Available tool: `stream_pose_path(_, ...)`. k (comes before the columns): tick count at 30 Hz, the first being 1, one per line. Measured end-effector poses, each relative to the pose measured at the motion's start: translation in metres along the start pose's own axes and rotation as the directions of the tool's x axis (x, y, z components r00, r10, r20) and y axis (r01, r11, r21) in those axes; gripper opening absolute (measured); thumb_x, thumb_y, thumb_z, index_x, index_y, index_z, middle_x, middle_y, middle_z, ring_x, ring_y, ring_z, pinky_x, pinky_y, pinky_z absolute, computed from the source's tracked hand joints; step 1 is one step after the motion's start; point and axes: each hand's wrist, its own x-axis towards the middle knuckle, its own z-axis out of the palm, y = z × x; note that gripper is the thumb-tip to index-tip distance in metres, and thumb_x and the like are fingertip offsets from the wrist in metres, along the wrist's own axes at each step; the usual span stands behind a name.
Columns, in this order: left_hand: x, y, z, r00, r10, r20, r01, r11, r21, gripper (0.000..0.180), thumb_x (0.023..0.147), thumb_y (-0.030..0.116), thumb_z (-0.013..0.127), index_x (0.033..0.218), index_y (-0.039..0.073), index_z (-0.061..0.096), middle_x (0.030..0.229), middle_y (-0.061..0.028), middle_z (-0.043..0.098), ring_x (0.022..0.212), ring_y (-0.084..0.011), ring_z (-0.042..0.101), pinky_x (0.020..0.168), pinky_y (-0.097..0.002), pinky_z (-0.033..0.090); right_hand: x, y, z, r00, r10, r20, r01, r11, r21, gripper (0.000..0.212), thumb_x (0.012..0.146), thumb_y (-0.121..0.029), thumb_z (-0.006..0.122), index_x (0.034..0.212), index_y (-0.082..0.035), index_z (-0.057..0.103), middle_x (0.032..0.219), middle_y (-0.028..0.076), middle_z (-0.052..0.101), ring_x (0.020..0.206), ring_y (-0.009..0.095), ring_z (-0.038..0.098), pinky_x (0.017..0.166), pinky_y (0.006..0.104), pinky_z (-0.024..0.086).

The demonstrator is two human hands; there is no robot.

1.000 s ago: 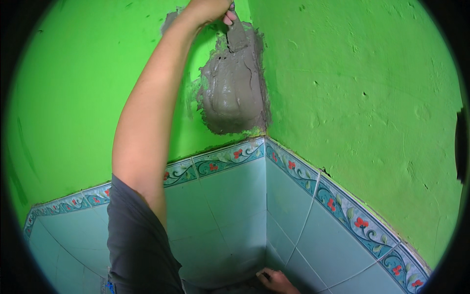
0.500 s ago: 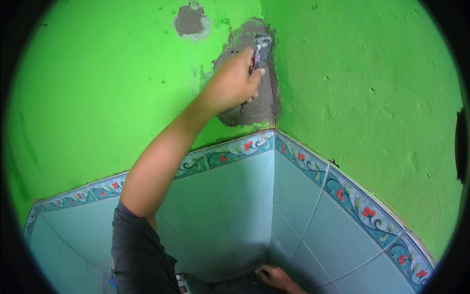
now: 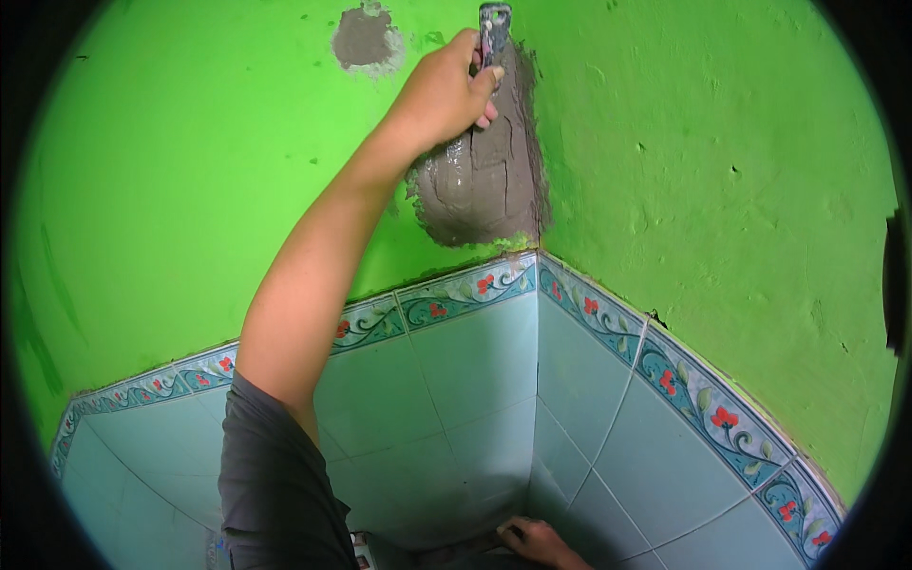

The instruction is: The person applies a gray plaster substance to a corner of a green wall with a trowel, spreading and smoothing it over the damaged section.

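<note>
My left hand (image 3: 448, 90) is closed around the worn, mortar-smeared handle of a putty knife (image 3: 494, 28). The handle's end, with a hole in it, points up; its blade is hidden behind my hand. Beneath the hand lies a patch of wet grey mortar (image 3: 484, 190) on the green wall, right beside the corner. Its lower left looks smooth and shiny, while ridges and lines mark its middle. Low in view, my right hand (image 3: 537, 541) has its fingers curled at the edge of something dark that I cannot make out.
A smaller grey mortar patch (image 3: 365, 40) sits on the left green wall (image 3: 190, 171). The right green wall (image 3: 703, 171) meets it at the corner. Below run a floral border (image 3: 465, 290) and pale teal tiles (image 3: 465, 351). A dark object (image 3: 893, 285) shows at the right rim.
My left hand has moved up the wall with the putty knife, uncovering more of the mortar's lower part, which now looks smoother and shinier. My right hand stays low, nearly unmoved.
</note>
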Motion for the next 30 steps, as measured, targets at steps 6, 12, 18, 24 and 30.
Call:
stream_pose_path(6, 0.022, 0.011, -0.011, 0.998, 0.049, -0.04, -0.046, 0.996, 0.07, 0.026, 0.097, 0.019, 0.057, 0.107, -0.003, 0.046, 0.067, -0.0123, 0.066, 0.057, -0.0158, 0.066, 0.058, -0.0283, 0.052, 0.0, -0.008, -0.005, 0.998, 0.04, -0.042, -0.04, 0.999, -0.013, 0.024, 0.093, -0.026, 0.06, 0.105, -0.006, 0.065, 0.103, 0.016, 0.068, 0.094, 0.036, 0.065, 0.082, 0.0426, 0.052)
stream_pose_path(12, 0.024, 0.039, -0.035, 0.999, -0.045, -0.021, 0.045, 0.999, 0.02, 0.032, 0.1, 0.013, 0.05, 0.125, -0.006, 0.041, 0.077, -0.0115, 0.067, 0.064, -0.0171, 0.066, 0.062, -0.0321, 0.055, 0.001, 0.004, -0.006, 1.0, 0.012, -0.019, -0.012, 1.0, 0.015, 0.022, 0.095, -0.02, 0.057, 0.109, -0.004, 0.063, 0.108, 0.017, 0.067, 0.098, 0.034, 0.064, 0.085, 0.0412, 0.051)
stream_pose_path(18, -0.028, 0.038, -0.029, 0.999, 0.025, 0.045, -0.024, 1.0, -0.009, 0.031, 0.097, 0.019, 0.057, 0.114, -0.005, 0.047, 0.069, -0.0095, 0.064, 0.057, -0.0142, 0.062, 0.055, -0.0278, 0.051, 0.002, -0.001, -0.001, 0.992, -0.041, -0.116, 0.032, 0.996, -0.084, 0.026, 0.092, -0.034, 0.064, 0.099, -0.008, 0.067, 0.095, 0.016, 0.068, 0.088, 0.036, 0.067, 0.079, 0.0437, 0.054)
stream_pose_path(24, -0.061, 0.007, 0.001, 0.994, 0.047, 0.097, -0.064, 0.981, 0.183, 0.037, 0.097, 0.018, 0.056, 0.123, -0.007, 0.045, 0.07, -0.0114, 0.06, 0.059, -0.0152, 0.062, 0.054, -0.0302, 0.05, 0.007, 0.006, 0.006, 0.994, -0.086, -0.068, 0.078, 0.991, -0.108, 0.027, 0.091, -0.034, 0.065, 0.098, -0.008, 0.067, 0.094, 0.016, 0.068, 0.087, 0.036, 0.067, 0.078, 0.044, 0.054)
stream_pose_path(30, -0.043, -0.008, -0.001, 0.99, 0.143, 0.017, -0.143, 0.964, 0.225, 0.038, 0.097, 0.018, 0.057, 0.123, -0.007, 0.044, 0.071, -0.013, 0.061, 0.061, -0.0182, 0.065, 0.058, -0.032, 0.051, 0.01, -0.002, 0.006, 0.996, -0.062, -0.067, 0.055, 0.992, -0.109, 0.026, 0.091, -0.033, 0.065, 0.098, -0.008, 0.068, 0.094, 0.016, 0.069, 0.086, 0.036, 0.067, 0.077, 0.0437, 0.054)
